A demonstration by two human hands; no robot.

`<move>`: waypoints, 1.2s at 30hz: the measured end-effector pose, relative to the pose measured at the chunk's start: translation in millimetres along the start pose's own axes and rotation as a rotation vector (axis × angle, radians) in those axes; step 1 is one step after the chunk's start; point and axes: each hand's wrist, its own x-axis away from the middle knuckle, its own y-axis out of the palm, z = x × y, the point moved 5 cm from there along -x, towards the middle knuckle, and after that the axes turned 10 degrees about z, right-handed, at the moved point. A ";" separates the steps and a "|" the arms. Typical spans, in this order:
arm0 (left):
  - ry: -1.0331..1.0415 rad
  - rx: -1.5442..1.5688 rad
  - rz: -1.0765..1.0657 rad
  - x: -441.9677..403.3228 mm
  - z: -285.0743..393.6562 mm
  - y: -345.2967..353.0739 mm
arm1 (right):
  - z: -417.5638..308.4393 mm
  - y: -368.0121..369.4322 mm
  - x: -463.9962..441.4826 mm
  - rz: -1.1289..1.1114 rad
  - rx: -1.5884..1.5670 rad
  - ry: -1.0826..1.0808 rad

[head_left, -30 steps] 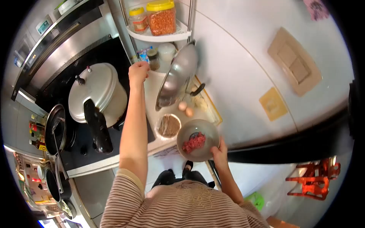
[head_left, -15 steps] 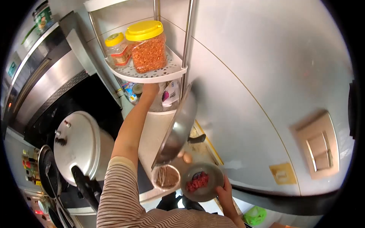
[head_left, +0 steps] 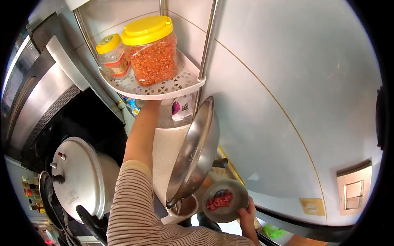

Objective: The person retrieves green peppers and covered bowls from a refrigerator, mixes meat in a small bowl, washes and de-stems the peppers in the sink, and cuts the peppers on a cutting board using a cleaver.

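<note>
A white corner shelf (head_left: 191,85) curves at its front rim, its upper tier punched with small cut-outs. At the left sits a dull silver metal pot (head_left: 80,176), round and covered. A wide, shiny steel lid (head_left: 197,147) stands tilted on its edge near the right of the shelf. The left forearm (head_left: 141,131), in a striped sleeve (head_left: 135,192), reaches under the upper tier; the left hand is hidden there, so how far its fingers open and what they touch cannot be told. On the tier, a clear jar (head_left: 152,61) holds coarse orange flakes. A round grey bowl (head_left: 239,192) is gripped at its side by the right hand (head_left: 247,213), thumb over the rim, other fingers mostly hidden. Moist, lumpy red meat (head_left: 220,201) lies inside it.
</note>
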 end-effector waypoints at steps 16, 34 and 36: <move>-0.151 -0.154 -0.332 104.9 19.5 -9.8 | -2.8 2.3 -4.7 -0.118 -0.099 -0.044; -0.061 -0.089 0.025 8.7 -16.3 42.9 | 7.6 3.9 -4.6 0.043 -0.050 0.115; -0.113 -0.068 -0.013 8.6 -19.8 42.5 | -2.1 9.1 -5.0 0.053 0.022 0.133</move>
